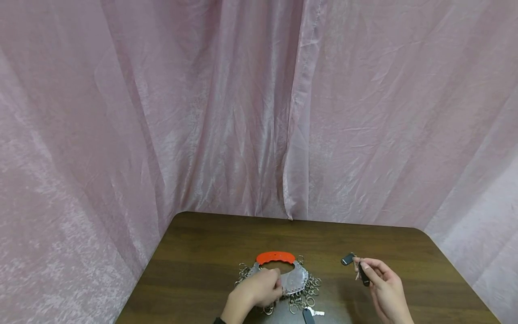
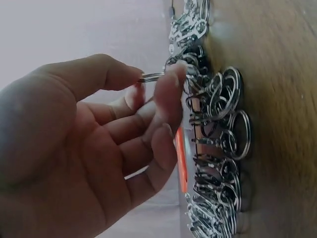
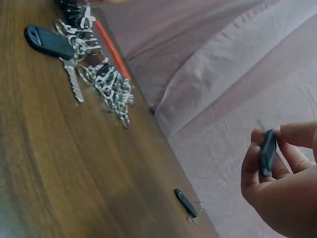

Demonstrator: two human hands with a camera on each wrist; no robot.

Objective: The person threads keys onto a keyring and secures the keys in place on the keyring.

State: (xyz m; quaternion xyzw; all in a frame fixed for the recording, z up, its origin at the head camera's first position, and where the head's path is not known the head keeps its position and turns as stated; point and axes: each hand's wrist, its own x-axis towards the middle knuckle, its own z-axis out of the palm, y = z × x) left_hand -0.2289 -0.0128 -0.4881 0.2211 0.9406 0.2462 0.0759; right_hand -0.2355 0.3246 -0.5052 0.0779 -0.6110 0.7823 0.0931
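A metal key holder plate (image 1: 294,280) with a red handle (image 1: 276,257) lies on the table, many rings and clips hanging along its curved edge. Over its near side is my left hand (image 1: 261,288), pinching a key ring (image 2: 151,77) between thumb and fingers. My right hand (image 1: 386,288) is raised to the right, gripping a black key tag (image 3: 268,152) with a key dangling beside it. Another dark key tag (image 1: 347,258) with a ring and key lies just beyond that hand. A third tag (image 3: 51,42), with its key (image 3: 73,81), rests by the holder's near edge.
The brown wooden table (image 1: 210,238) has rounded far corners. Pink curtains (image 1: 251,135) hang behind it and at both sides. Clusters of split rings (image 2: 230,134) spread onto the tabletop around the plate.
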